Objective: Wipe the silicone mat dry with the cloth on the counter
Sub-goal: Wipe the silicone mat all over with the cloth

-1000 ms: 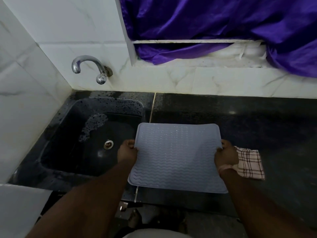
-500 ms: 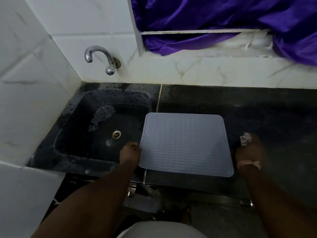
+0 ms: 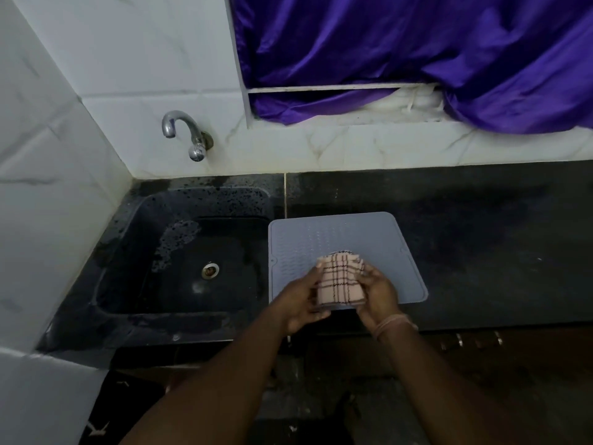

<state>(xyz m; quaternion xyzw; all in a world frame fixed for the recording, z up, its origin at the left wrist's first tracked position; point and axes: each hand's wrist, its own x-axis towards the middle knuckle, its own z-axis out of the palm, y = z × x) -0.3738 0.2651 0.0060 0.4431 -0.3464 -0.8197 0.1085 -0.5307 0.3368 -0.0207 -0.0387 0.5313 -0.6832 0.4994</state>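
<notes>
The mat (image 3: pixel 340 242) lies flat on the table (image 3: pixel 481 226), its left edge just beside the sink (image 3: pixel 179 252). A second ago both hands held the mat's sides; now they have let it go and meet above its near half, the left hand (image 3: pixel 300 301) and right hand (image 3: pixel 377 292) each with a grip on the cloth (image 3: pixel 340 282), which was lying at the mat's right. Judged from this, placing is done and wiping has not begun.

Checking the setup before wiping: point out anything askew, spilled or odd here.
The silicone mat lies slightly skewed, its left edge at the sink rim. Foam patch on the sink's back wall. Both hands hold the cloth above it. Nothing else stands out.
</notes>
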